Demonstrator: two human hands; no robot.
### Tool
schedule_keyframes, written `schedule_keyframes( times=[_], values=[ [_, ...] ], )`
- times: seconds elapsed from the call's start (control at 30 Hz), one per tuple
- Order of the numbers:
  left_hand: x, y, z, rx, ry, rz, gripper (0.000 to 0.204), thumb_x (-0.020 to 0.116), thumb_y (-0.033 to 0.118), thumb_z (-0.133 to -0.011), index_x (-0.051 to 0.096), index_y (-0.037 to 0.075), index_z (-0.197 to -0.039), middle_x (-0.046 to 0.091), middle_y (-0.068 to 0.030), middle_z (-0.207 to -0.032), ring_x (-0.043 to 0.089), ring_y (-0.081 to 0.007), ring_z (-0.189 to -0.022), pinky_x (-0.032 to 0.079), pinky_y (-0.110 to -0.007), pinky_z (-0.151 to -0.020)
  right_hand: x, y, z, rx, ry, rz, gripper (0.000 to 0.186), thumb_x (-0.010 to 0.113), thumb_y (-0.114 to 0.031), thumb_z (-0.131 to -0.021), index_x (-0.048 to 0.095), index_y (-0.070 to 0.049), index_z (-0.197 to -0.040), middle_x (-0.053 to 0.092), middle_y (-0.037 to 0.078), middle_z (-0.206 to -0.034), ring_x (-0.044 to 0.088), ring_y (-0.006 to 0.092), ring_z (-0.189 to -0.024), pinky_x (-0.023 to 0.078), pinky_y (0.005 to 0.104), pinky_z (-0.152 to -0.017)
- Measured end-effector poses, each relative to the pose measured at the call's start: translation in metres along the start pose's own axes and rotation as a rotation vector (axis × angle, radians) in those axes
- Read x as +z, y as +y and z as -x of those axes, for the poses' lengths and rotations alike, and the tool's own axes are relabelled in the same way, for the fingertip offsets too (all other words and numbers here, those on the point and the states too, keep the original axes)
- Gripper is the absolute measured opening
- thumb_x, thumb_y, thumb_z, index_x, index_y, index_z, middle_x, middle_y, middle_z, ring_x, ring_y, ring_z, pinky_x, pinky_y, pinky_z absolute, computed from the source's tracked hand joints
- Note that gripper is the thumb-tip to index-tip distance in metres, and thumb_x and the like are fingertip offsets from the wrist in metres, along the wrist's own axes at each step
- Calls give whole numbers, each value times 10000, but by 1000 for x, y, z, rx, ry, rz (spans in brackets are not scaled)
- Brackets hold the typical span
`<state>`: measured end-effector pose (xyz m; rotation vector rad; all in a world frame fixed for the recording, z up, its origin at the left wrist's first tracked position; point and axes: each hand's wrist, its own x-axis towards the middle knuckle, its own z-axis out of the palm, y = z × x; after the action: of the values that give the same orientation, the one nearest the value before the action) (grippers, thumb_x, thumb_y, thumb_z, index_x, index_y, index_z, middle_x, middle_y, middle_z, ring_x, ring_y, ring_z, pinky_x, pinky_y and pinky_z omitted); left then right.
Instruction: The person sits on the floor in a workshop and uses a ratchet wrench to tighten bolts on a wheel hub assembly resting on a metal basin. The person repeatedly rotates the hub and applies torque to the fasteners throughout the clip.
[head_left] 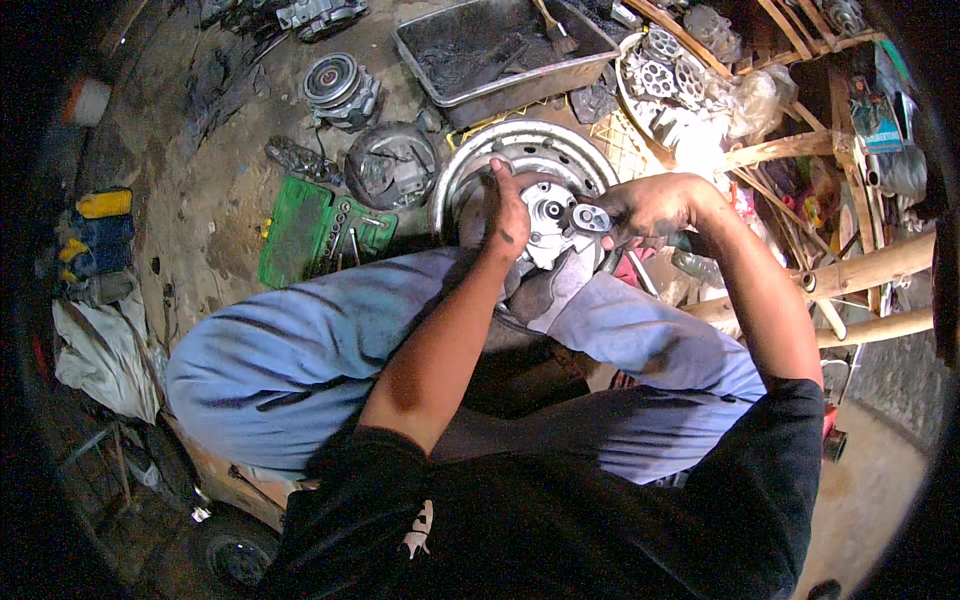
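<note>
Silvery metal, lobed around a dark-ringed bore, the part (541,238) sits toward one o'clock in the head view. The left hand (508,215) touches its nine-o'clock side, grip too hidden to tell; the right hand (652,210) holds a ratchet (592,218).

Beside left fingers (504,188): housing (540,240), smooth satin metal | At right fingers (626,218): ratchet (590,217), glossy metal | Beyond both: wheel rim (555,138), scuffed metal
</note>
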<state>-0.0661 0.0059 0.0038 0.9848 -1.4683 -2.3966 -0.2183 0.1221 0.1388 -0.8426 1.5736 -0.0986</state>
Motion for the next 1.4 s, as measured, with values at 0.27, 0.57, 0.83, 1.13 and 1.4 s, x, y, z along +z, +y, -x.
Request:
schedule_keyframes(
  times=[0.27,0.57,0.83,1.13,1.4],
  values=[
    [-6,-11,-4,127,124,-232,873,187,684,-965,704,-8,-1089,651,-171,-1159,535,-276,-1142,348,-353,-1039,88,26,36,-60,851,-857,384,577,-399,-954,594,-67,-1146,450,-16,-640,408,89,-496,355,251,-429],
    [-26,-1,-12,639,-345,-543,443,804,398,-732,730,54,-1000,706,-153,-907,668,-302,-942,483,-371,-926,205,-11,19,-182,664,-1642,401,555,-512,-938,539,-126,-1045,490,12,-654,348,83,-423,284,225,-371],
    [-11,-1,8,547,-9,-624,272,736,329,-792,751,78,-895,708,-167,-918,675,-333,-923,514,-390,-833,207,-33,-1,-245,628,-1558,321,486,-433,-998,502,-118,-1056,470,35,-639,334,98,-408,293,239,-369],
    [-4,9,21,143,33,-569,356,754,416,-727,755,105,-899,710,-180,-860,679,-352,-858,522,-398,-789,196,-34,-17,-170,723,-1500,284,517,-399,-994,502,-117,-1019,465,41,-640,343,109,-404,293,241,-370],
    [-38,-5,0,527,-414,-875,377,751,428,-740,738,150,-995,585,-199,-998,559,-347,-1074,429,-391,-984,203,-34,-14,-138,648,-1545,291,513,-406,-996,492,-116,-992,457,30,-642,333,100,-403,285,237,-362]
  ],
)
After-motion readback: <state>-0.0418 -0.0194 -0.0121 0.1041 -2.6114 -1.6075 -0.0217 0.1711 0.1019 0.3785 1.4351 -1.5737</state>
